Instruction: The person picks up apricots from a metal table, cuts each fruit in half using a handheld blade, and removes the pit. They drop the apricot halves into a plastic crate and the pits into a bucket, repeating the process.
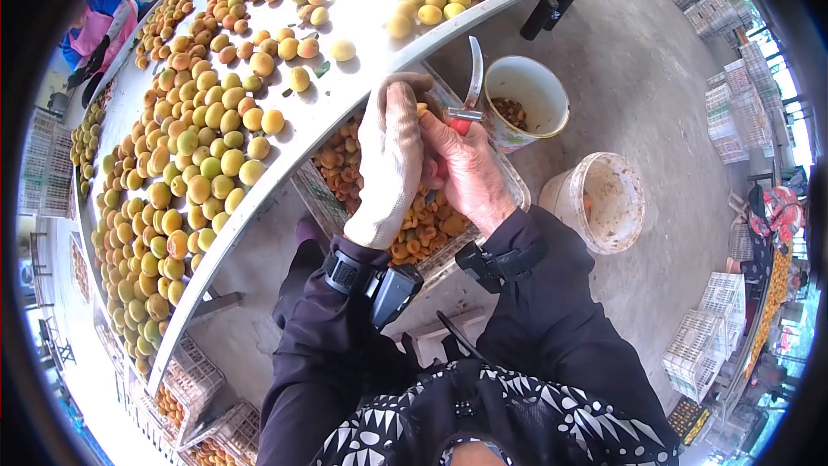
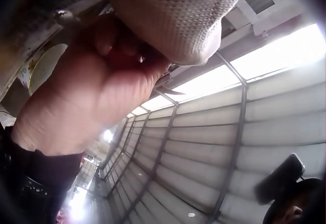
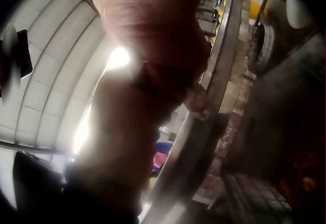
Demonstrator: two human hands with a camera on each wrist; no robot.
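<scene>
My left hand (image 1: 392,160), in a white knit glove, has its fingers curled round an apricot (image 1: 421,110), of which only a small orange bit shows between the hands. My bare right hand (image 1: 466,168) grips a red-handled tool (image 1: 462,126) with a curved metal arm (image 1: 476,69) sticking up past the fingers. Both hands meet over a crate (image 1: 517,186) of split, pitted apricots (image 1: 427,229). In the left wrist view the glove (image 2: 168,20) presses close against the bare right hand (image 2: 86,101), and the fruit is hidden. The right wrist view is dark and blurred.
Whole apricots (image 1: 207,181) cover much of the metal-edged table (image 1: 285,156) at the left. A bucket (image 1: 539,91) with pits inside and a stained white bucket (image 1: 595,203) stand right of the crate. Stacked crates (image 1: 711,328) line the far right; another person (image 1: 99,31) is at upper left.
</scene>
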